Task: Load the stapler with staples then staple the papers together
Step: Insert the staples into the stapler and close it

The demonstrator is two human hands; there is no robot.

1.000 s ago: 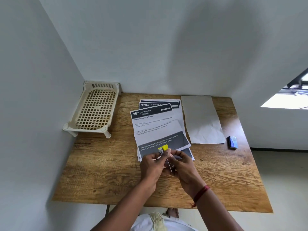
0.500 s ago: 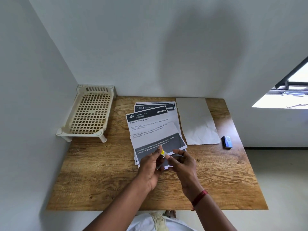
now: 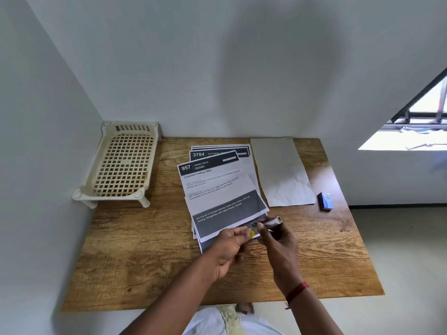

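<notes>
A small stapler (image 3: 270,223) with a metal top and a yellow part is held just above the near edge of the printed papers (image 3: 217,184). My right hand (image 3: 278,245) grips its metal end, which points up and to the right. My left hand (image 3: 229,247) pinches the stapler's yellow end from the left. The papers lie fanned in a loose stack at the middle of the wooden table (image 3: 145,250). A small blue staple box (image 3: 325,201) rests on the table to the right, apart from both hands.
A blank creased sheet (image 3: 283,172) lies right of the printed stack. A cream plastic lattice tray (image 3: 123,163) on short legs stands in the back left corner against the walls. The table's right edge drops to the floor.
The stapler has turned, its metal end now raised to the right in my right hand. Both hands shifted slightly right over the papers' near edge, and the camera tilted.
</notes>
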